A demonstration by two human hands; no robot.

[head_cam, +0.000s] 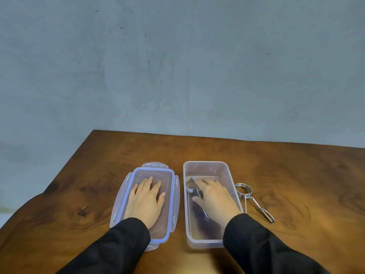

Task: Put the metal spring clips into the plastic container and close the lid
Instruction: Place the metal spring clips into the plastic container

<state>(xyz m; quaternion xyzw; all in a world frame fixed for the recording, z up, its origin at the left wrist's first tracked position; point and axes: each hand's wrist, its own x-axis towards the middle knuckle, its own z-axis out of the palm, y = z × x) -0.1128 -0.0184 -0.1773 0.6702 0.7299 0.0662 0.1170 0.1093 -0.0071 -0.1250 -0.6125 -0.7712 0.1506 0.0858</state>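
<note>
A clear plastic container stands open on the wooden table. One metal spring clip lies inside it, its coil at the far left corner. My right hand is over the container with fingers spread, touching or just above that clip, not gripping it. A second spring clip lies on the table just right of the container. The lid, clear with a blue seal, lies flat to the container's left. My left hand rests flat on the lid, fingers apart.
The wooden table has an irregular left edge and ends at a grey wall behind. Both black sleeves reach in from the bottom of the view.
</note>
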